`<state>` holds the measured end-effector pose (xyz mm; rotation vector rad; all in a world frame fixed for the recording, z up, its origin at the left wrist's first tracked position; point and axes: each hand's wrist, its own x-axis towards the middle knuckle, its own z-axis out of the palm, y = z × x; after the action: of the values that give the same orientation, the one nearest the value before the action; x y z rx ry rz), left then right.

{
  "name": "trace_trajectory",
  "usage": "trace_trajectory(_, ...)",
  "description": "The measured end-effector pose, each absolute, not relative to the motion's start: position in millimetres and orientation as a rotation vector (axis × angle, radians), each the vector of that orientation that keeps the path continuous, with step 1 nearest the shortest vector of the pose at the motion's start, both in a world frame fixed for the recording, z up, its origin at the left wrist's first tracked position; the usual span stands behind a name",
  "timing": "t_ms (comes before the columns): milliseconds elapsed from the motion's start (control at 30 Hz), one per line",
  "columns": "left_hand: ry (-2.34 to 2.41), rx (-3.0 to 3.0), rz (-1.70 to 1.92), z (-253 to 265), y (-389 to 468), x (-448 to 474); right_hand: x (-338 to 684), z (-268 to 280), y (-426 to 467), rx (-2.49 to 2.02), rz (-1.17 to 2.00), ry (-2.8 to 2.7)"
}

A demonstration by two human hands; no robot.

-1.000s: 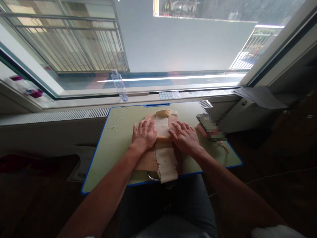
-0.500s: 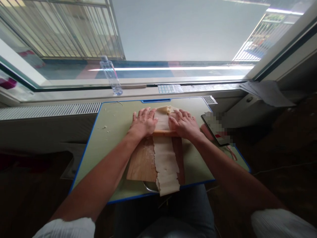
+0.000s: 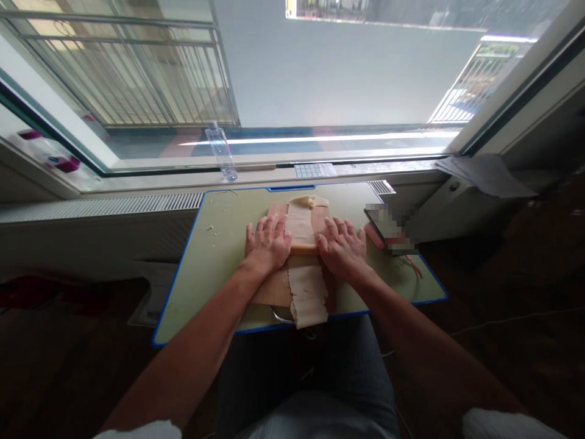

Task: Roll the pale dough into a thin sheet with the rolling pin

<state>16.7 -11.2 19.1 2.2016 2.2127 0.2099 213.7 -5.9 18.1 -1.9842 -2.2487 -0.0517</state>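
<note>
My left hand (image 3: 269, 242) lies palm down on the left end of a wooden rolling pin (image 3: 304, 249), its fingers stretched out and a little apart. My right hand (image 3: 342, 245) rests the same way on the pin's right end. Both palms cover the pin's ends. Beneath the pin runs a long strip of pale dough (image 3: 307, 291) with ragged edges. It lies along a wooden board (image 3: 273, 288), folded over at the far end and hanging past the near edge.
The board sits on a green table with a blue rim (image 3: 192, 286). A phone (image 3: 388, 228), partly blurred out, is at the right. Dough crumbs (image 3: 210, 228) dot the left side. A clear bottle (image 3: 222, 152) stands on the windowsill; papers (image 3: 484, 174) lie at its right end.
Both hands have rolled the pin toward me along the dough, so more of the board's far end shows. The view has also shifted, with the table's near edge higher in the picture.
</note>
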Motion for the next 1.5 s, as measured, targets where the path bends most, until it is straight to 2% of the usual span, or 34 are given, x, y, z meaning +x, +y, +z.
trace_trajectory(233, 2.127, 2.17, 0.165, 22.0, 37.5, 7.8, 212.6, 24.4, 44.3, -2.032, 0.11, -2.304)
trace_trajectory(500, 2.195, 2.201, 0.338, 19.5, 89.1, 2.8, 207.1, 22.1, 108.9, -2.092, 0.223, -2.27)
trace_trajectory(767, 2.197, 2.242, 0.372, 22.5, 39.5, 9.9, 210.2, 23.3, 58.4, -2.037, 0.16, -2.191)
trace_trajectory(1067, 2.336, 2.205, 0.541, 13.6, -19.6, 26.4, 210.5, 9.8, -14.0, -1.887, -0.177, -2.113)
trace_trajectory(1300, 2.324, 2.155, 0.563, 8.7, -5.8, 38.1, 203.7, 10.6, 3.2, -1.894, -0.116, -2.118)
trace_trajectory(1500, 2.253, 2.095, 0.397, 18.1, 47.6, 27.9, 198.0, 19.8, 59.4, -1.979, 0.134, -2.095)
